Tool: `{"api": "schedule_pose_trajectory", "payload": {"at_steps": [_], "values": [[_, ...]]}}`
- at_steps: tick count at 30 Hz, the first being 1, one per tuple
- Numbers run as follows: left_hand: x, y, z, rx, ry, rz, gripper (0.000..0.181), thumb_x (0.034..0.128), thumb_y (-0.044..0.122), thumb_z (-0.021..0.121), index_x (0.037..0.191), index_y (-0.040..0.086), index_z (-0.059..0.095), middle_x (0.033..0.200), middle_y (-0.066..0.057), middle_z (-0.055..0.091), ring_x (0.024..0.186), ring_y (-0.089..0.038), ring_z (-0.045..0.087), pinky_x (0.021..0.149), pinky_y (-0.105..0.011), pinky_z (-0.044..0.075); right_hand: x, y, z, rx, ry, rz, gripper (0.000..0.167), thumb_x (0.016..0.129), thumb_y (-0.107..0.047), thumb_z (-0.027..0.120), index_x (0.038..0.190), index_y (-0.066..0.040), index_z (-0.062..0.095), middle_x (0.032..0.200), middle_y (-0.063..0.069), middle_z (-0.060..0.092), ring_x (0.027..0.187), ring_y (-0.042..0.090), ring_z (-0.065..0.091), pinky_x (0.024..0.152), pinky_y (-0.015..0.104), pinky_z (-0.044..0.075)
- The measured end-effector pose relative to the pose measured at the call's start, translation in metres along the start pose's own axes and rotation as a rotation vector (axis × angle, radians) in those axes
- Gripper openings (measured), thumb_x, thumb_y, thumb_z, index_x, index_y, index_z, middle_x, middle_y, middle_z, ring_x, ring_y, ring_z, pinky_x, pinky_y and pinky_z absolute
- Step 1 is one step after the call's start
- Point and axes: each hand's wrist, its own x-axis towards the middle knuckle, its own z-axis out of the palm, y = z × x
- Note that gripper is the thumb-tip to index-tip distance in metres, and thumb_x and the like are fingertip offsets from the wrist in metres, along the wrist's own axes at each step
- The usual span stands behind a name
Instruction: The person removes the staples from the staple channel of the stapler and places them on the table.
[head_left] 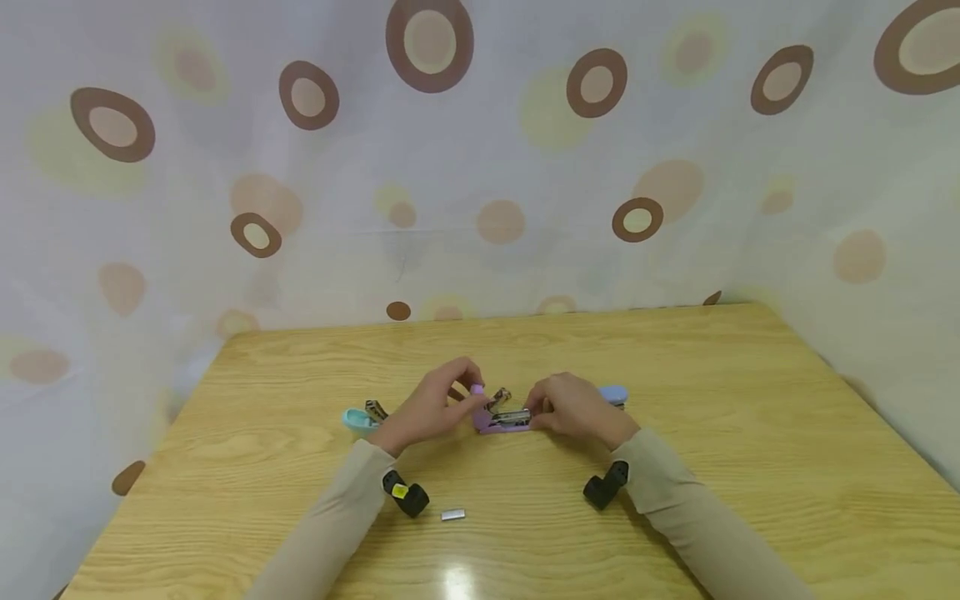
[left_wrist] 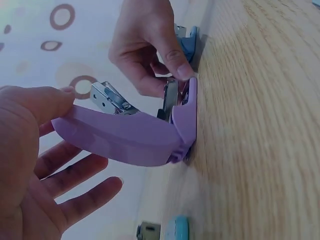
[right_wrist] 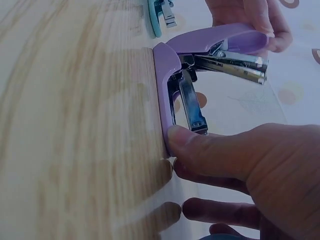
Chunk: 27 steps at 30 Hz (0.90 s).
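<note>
A purple stapler (left_wrist: 125,137) stands on the table, its top cover swung far up from the base and its metal parts exposed. My left hand (head_left: 433,406) pinches the raised end of the cover between thumb and index finger, the other fingers spread loose in the left wrist view. With thumb and fingers, my right hand (head_left: 573,408) grips the front end of the purple base (right_wrist: 162,95). Between cover and base, the metal staple channel (right_wrist: 190,102) shows; whether staples lie in it I cannot tell.
A small strip of staples (head_left: 453,515) lies nearer the table's front. An opened teal stapler (head_left: 360,419) sits left of my left hand, partly hidden by it. Behind my right hand is a blue stapler (head_left: 613,394), partly covered. A patterned curtain (head_left: 502,167) hangs behind the wooden table (head_left: 750,467).
</note>
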Motion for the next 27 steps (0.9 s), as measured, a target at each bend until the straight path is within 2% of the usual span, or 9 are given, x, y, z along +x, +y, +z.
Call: {"api": "schedule_pose_trajectory", "payload": {"at_steps": [3, 9, 13, 20, 27], "values": [[-0.009, -0.002, -0.006, 0.011, 0.015, -0.016, 0.010, 0.0936, 0.014, 0.062, 0.099, 0.010, 0.054, 0.096, 0.000, 0.060, 0.092, -0.014, 0.060, 0.080, -0.032, 0.052, 0.000, 0.000, 0.001, 0.001, -0.003, 0.001, 0.009, 0.082, -0.019, 0.077, 0.091, -0.017, 0.074, 0.085, -0.006, 0.069, 0.070, 0.004, 0.058, 0.063, 0.025, 0.048], [-0.023, -0.005, -0.016, 0.062, -0.001, -0.029, 0.009, 0.0929, 0.013, 0.062, 0.098, 0.013, 0.056, 0.097, 0.001, 0.062, 0.092, -0.013, 0.061, 0.087, -0.036, 0.051, -0.002, 0.001, 0.003, 0.001, -0.012, -0.013, 0.009, 0.082, -0.017, 0.076, 0.091, -0.016, 0.074, 0.085, -0.005, 0.069, 0.070, 0.005, 0.058, 0.063, 0.026, 0.048], [-0.029, -0.007, -0.020, 0.110, -0.007, -0.030, 0.012, 0.0920, 0.011, 0.063, 0.102, 0.010, 0.057, 0.098, 0.001, 0.064, 0.092, -0.014, 0.062, 0.087, -0.036, 0.052, -0.001, 0.002, 0.004, 0.002, -0.004, -0.025, 0.008, 0.082, -0.018, 0.076, 0.090, -0.016, 0.074, 0.084, -0.006, 0.068, 0.069, 0.005, 0.057, 0.063, 0.026, 0.048], [-0.035, -0.005, -0.023, 0.176, -0.042, -0.052, 0.023, 0.0922, 0.008, 0.063, 0.114, 0.007, 0.056, 0.106, -0.003, 0.064, 0.092, -0.016, 0.061, 0.080, -0.030, 0.053, 0.000, 0.003, 0.002, 0.005, 0.001, -0.017, 0.010, 0.082, -0.019, 0.077, 0.091, -0.017, 0.074, 0.084, -0.006, 0.069, 0.070, 0.005, 0.057, 0.064, 0.026, 0.048], [-0.033, 0.002, -0.023, 0.217, -0.074, -0.057, 0.025, 0.0928, 0.007, 0.061, 0.117, 0.006, 0.055, 0.108, -0.006, 0.063, 0.095, -0.019, 0.060, 0.080, -0.032, 0.053, 0.001, 0.004, 0.002, -0.012, -0.007, -0.016, 0.009, 0.082, -0.020, 0.077, 0.090, -0.017, 0.073, 0.084, -0.007, 0.068, 0.069, 0.004, 0.056, 0.064, 0.026, 0.047]]}}
